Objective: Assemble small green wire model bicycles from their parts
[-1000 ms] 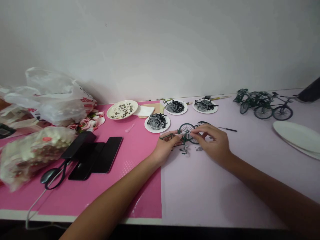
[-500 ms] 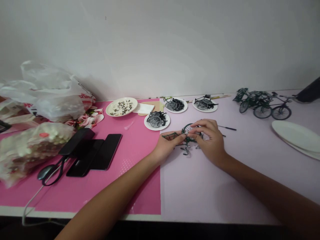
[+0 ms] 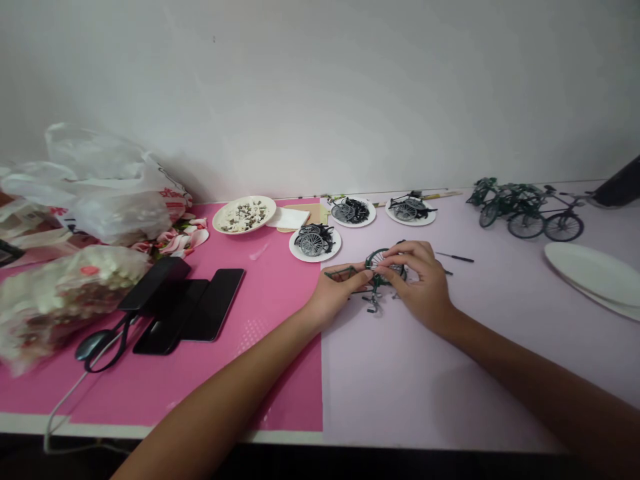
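A small green model bicycle (image 3: 375, 300) is held between both hands, over the lilac part of the table. My left hand (image 3: 333, 290) grips its frame from the left, thumb toward the middle. My right hand (image 3: 420, 277) pinches it at the spoked wheel, fingers bent over the rim; the fingertips of both hands nearly meet there. Silvery pedal parts hang below the frame. Just right of my right hand lies a thin dark screwdriver (image 3: 459, 257).
White plates with wheels and black parts (image 3: 315, 243) (image 3: 353, 211) (image 3: 411, 209) stand behind the hands. Finished-looking model bicycles (image 3: 525, 210) and oval plates (image 3: 595, 270) are at right. Phones (image 3: 215, 305), a bowl (image 3: 244, 215) and plastic bags (image 3: 115, 193) are at left.
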A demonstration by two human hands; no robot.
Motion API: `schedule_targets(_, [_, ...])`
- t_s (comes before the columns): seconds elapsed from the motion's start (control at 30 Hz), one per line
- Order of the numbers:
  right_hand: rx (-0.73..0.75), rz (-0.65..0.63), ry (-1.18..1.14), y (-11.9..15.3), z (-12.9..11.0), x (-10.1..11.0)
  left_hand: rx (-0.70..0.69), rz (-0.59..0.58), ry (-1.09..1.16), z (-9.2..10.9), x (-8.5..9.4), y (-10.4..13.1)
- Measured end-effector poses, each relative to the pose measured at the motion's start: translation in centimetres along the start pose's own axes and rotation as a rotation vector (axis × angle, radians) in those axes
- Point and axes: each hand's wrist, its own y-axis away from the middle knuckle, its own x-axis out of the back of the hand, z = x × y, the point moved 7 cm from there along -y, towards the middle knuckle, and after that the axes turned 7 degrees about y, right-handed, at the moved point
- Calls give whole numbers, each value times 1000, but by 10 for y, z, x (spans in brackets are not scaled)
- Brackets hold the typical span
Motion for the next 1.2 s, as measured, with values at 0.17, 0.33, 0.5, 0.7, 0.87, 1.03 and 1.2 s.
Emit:
schedule_targets(0.17, [3,-2,11,0,-1,0,-9,1,11,0,0,0])
schedule_targets(0.33, [-8,-22,10,0,3,-1,-12,8,-13,1,0,1])
schedule_targets(0.5, [-15,-25,4,1,3,-1,-11,4,-12,1,0,1])
schedule_targets(0.7, [7,-23,5,0,0,1,-8,-5,-15,2,-1,2])
schedule_targets(0.87, [13,-30,4,-1,1,0,-6,-3,-24,4,-2,2])
schedule_targets(1.03, [9,-27,1,-1,0,0,-8,-13,-29,4,-2,4])
schedule_targets(1.2, [16,-24,-8,-1,-5,1,-3,1,8,-1,3,0])
